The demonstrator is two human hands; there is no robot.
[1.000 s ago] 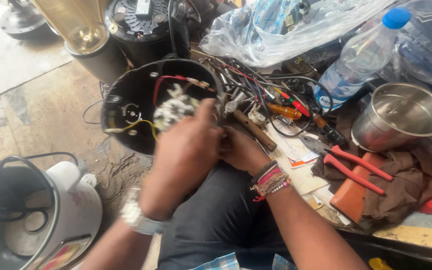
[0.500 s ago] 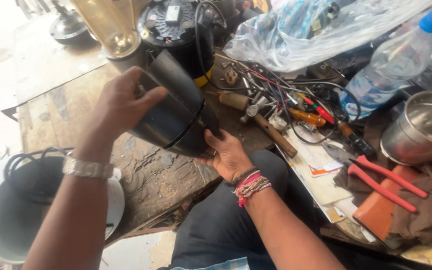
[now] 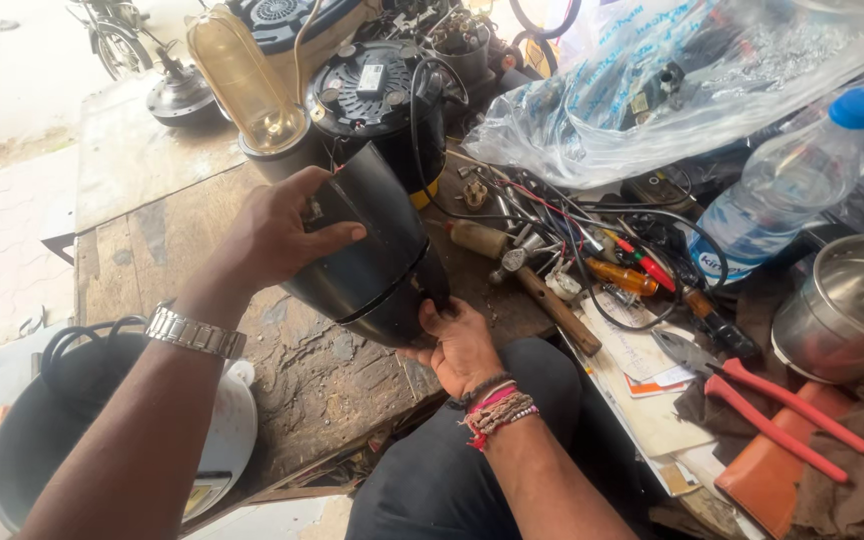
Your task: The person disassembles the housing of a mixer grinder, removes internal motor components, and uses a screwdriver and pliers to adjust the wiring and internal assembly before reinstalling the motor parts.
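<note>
We are holding the black housing (image 3: 367,255) tilted above the wooden surface (image 3: 162,230), beside the hammer (image 3: 542,295). Left hand (image 3: 277,235) is closing over its top; right hand (image 3: 457,345) is cupping its base. Supporting underneath seems wise.

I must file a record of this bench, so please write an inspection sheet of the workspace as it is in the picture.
Surface: worn wooden bench, scratched and stained.
Job's things: black housing, tilted, held above the bench.
Clutter: hammer, red pliers, screwdrivers, water bottle, steel pot, plastic bag, papers.
Hands: left hand grips the housing's side; right hand supports its lower end.
Cables: black and red wires tangled among the tools.
Surroundings: glass jar, second black appliance base, white cooker with coiled cord at lower left.
</note>
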